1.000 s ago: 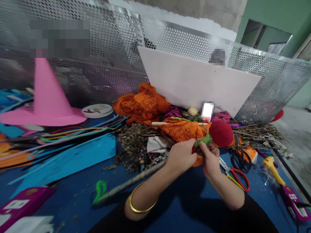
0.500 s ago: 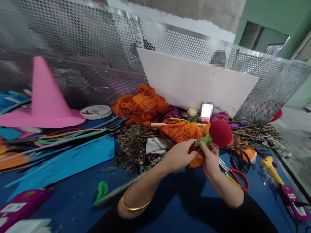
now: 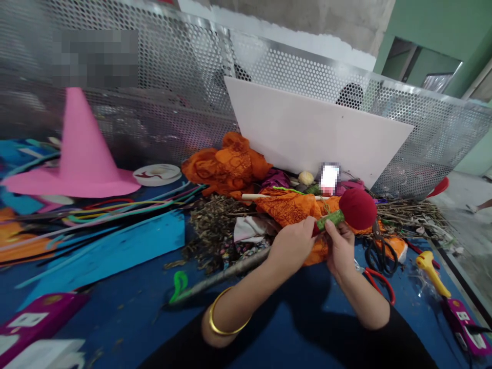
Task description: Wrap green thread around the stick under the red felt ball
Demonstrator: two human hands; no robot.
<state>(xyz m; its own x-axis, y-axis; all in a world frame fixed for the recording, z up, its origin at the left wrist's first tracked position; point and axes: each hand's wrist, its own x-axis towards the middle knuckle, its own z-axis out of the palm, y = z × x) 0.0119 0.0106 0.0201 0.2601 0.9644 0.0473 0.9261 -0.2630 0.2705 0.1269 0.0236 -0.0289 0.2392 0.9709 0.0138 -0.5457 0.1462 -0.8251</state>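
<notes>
My left hand (image 3: 294, 245) is closed around a long stick (image 3: 226, 270), next to a dark red part of it. At the stick's upper end sits a round red cloth ball (image 3: 358, 209). Below the ball, a green wrapping (image 3: 330, 221) covers the neck, and my right hand (image 3: 341, 246) pinches it with the thumb on top. A thin strand rises from the wrapping. The stick slants down to the lower left, where a bright green fuzzy loop (image 3: 179, 286) is fixed to its end. Orange patterned cloth (image 3: 288, 207) lies just behind my hands.
Red-handled scissors (image 3: 378, 282), black scissors (image 3: 380, 256) and a yellow glue gun (image 3: 432, 271) lie at right. A pink pointed hat (image 3: 86, 148), a ribbon roll (image 3: 157, 175) and dried plants (image 3: 211, 225) are at left. A white board (image 3: 307, 125) leans behind against perforated metal.
Both hands and the red-topped stick have shifted slightly right, and the green-looped end has risen a little. More of the green wrapping shows. The camera view has also shifted slightly.
</notes>
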